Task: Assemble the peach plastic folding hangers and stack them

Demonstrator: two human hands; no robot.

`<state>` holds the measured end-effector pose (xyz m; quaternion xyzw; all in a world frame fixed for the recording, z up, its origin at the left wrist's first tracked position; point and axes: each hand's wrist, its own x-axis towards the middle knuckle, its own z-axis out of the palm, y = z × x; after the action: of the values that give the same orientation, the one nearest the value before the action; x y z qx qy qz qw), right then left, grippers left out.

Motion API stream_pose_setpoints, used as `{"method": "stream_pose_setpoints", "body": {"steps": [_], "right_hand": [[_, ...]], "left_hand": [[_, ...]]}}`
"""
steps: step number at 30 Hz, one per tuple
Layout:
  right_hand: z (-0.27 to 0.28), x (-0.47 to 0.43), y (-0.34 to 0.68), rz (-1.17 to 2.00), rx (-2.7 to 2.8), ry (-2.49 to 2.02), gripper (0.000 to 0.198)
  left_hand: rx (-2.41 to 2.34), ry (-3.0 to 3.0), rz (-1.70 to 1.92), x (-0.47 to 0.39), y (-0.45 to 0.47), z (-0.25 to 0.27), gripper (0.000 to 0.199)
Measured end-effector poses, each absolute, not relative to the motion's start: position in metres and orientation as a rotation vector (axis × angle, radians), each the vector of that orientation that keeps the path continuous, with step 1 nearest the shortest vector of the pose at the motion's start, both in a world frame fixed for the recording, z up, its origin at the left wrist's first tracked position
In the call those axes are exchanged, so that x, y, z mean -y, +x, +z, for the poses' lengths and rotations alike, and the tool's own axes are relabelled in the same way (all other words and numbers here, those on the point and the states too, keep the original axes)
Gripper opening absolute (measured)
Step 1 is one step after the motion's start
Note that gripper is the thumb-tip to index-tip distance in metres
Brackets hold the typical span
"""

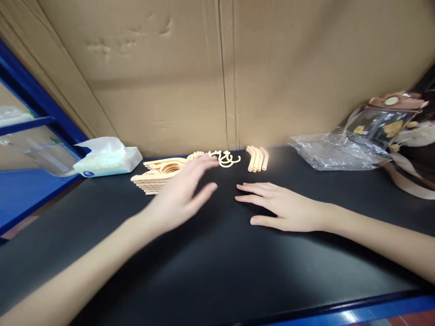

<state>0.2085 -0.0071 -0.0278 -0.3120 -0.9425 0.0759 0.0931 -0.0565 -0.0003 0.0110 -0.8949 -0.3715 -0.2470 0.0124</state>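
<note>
Left hand [178,194], fingers extended, holds nothing near stacked hangers [151,181] | right hand [282,207], fingers spread, also free | curved tubes [257,159] lie separately on bench [220,271], perhaps grouped by shape

Bright, even light fills the scene; its source is out of frame. The cream pieces [258,159] at the desk's [217,271] far edge glow almost washed out, and glints fleck the plastic bag [340,154] near the far right corner. Soft shadow darkens the near edge, where the blue trim [380,310] catches glare. The left hand [175,192] is motion-blurred, the right hand [285,206] crisper. Wide-angle stretching slants the side edges.
</note>
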Motion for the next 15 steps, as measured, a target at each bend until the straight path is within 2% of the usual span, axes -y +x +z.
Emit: {"method": "stream_pose_setpoints", "body": {"steps": [4, 8, 12, 15], "right_hand": [[-0.029, 0.006, 0.209, 0.201, 2.797, -0.896, 0.058], [-0.030, 0.006, 0.210, 0.213, 2.802, -0.910, 0.058], [-0.029, 0.007, 0.208, 0.219, 2.797, -0.906, 0.057], [-0.027, 0.003, 0.208, 0.199, 2.730, -0.889, 0.049]], "left_hand": [[1.075, -2.993, -0.440, 0.011, -0.040, -0.020, 0.045], [1.219, -2.981, -0.332, 0.008, -0.042, -0.027, 0.056], [1.255, -2.972, -0.230, 0.004, -0.046, -0.024, 0.058], [1.249, -2.958, -0.202, 0.005, -0.046, -0.023, 0.059]]}}
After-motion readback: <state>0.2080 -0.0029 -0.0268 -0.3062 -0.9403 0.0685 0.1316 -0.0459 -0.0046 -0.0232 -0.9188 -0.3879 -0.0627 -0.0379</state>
